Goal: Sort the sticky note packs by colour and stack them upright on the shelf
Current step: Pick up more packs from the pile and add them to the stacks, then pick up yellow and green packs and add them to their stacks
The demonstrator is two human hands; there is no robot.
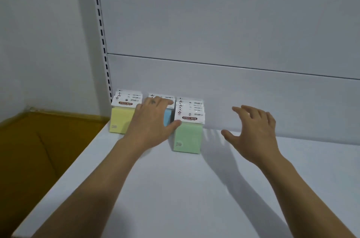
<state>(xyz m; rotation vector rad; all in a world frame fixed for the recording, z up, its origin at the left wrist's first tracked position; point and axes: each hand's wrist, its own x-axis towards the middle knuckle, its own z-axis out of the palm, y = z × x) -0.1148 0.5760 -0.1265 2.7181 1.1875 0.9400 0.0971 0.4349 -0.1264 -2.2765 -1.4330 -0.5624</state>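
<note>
Yellow packs (118, 121), blue packs (168, 118), green packs (188, 136) upright on shelf (175, 189), headers reading "STICKY NOTE", left hand (152, 121) fingers (162, 101) laid loosely over blue packs, right hand (253, 130) hovering, fingers spread open

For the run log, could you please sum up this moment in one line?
left hand: rests on blue sticky note packs | right hand: open, hovering | yellow packs, green packs: upright on white shelf

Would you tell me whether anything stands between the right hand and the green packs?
Nothing visible does: only bare shelf separates the right hand from the green packs; the left hand is on their other side.
</note>
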